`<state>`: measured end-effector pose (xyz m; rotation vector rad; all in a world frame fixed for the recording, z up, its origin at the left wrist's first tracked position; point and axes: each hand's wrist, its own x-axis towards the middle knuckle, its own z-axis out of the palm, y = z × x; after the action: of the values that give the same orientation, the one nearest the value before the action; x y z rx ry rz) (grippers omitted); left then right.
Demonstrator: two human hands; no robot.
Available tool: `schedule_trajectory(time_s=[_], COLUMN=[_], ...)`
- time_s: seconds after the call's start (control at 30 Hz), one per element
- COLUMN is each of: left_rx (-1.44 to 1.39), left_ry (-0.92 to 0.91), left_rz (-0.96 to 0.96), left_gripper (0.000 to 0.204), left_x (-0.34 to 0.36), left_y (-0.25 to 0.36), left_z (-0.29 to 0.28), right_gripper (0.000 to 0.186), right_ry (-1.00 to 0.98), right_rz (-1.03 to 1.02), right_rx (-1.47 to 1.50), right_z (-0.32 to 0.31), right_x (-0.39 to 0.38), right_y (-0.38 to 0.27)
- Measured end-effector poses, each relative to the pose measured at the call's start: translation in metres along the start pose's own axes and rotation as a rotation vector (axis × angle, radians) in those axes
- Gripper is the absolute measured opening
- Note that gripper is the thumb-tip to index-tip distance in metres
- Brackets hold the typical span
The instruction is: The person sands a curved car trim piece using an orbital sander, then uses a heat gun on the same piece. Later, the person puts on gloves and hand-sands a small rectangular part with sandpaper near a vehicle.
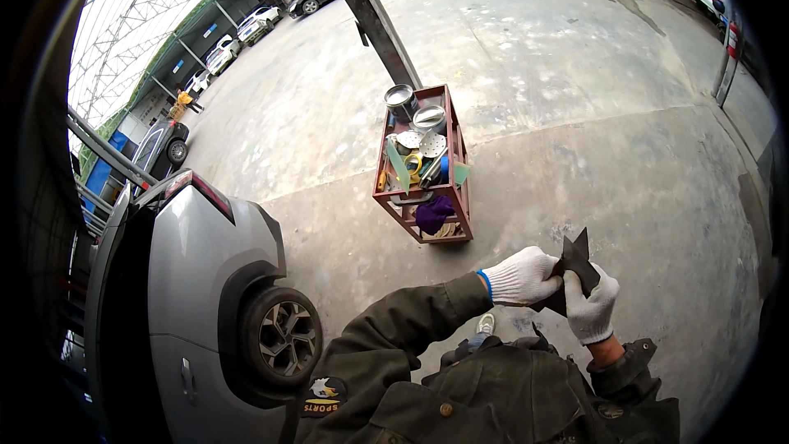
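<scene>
In front of my body, at the lower right, a dark grey sheet that looks like sandpaper point(578, 260) is bent and creased, with pointed corners sticking up. My left hand point(523, 277), in a white knit glove with a blue cuff edge, pinches it from the left. My right hand point(592, 308), gloved in white too, grips its right side with the thumb pressed on it. Both hands nearly meet at the sheet. Part of it shows below the fingers, and the gloves cover the rest.
Ahead stands a red metal cart point(450, 107) with cans point(400, 103), perforated discs point(432, 145), yellow tape point(413, 168) and a purple cloth point(433, 214). To my left is a silver car point(193, 255). A post point(370, 16) rises behind the cart. Farther off, a person point(185, 100) stands near parked cars.
</scene>
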<state>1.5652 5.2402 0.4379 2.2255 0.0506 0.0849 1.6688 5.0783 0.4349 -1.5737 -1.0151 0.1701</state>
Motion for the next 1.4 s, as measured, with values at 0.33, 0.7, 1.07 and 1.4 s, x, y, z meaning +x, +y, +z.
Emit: schedule_trajectory(time_s=[0.33,0.7,1.07,1.4], left_rx=[0.001,-0.015,-0.824,-0.946], left_ry=[0.578,0.003,-0.112,-0.081], left_rz=[-0.162,-0.221,-0.414,-0.444], left_gripper=[0.033,0.023,0.054,0.062], left_x=[0.020,0.011,0.016,0.011], left_y=[0.027,0.016,0.009,-0.006], left_z=[0.047,0.027,0.024,0.034], right_gripper=[0.011,0.016,0.029,0.033], right_ry=[0.419,0.161,0.080,-0.107], right_rz=[0.606,0.162,0.301,0.398], right_rx=[0.590,0.100,0.128,-0.101], right_z=[0.007,-0.009,-0.045,-0.036], right_x=[-0.002,-0.010,0.037,0.029], right_y=[0.034,0.021,0.041,0.056])
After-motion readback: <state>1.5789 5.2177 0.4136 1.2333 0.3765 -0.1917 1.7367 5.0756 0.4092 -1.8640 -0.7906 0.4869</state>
